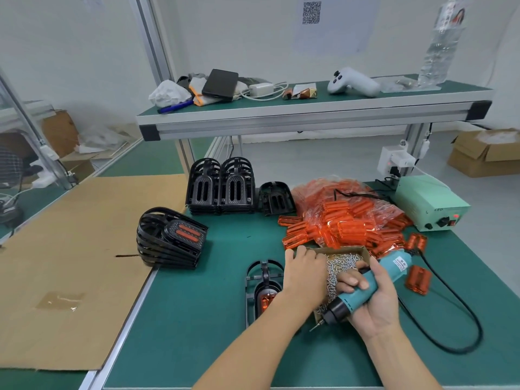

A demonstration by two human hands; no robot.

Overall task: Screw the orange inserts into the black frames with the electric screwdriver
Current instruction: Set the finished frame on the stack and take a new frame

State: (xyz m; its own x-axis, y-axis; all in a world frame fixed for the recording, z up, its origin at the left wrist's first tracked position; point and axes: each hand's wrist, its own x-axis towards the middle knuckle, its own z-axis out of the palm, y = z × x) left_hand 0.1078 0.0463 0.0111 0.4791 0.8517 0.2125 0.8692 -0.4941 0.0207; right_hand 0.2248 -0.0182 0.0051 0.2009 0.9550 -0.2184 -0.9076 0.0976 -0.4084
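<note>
My right hand (371,299) grips the teal electric screwdriver (374,285), whose bit points down-left near the mat. My left hand (305,274) reaches over the cardboard box of screws (342,258); its fingertips are hidden, so whether it holds a screw I cannot tell. Just left of that hand a black frame (259,288) lies on the mat with an orange insert (267,301) seated in it. A pile of loose orange inserts (346,220) in plastic bags sits behind the box. Empty black frames (221,190) are stacked at the back.
A stack of frames with orange inserts fitted (171,240) sits at the mat's left edge on brown cardboard (70,249). A green power supply (427,204) stands at right, its black cable (450,313) looping across the mat. One orange insert (417,280) lies alone. An overhead shelf (309,111) spans the back.
</note>
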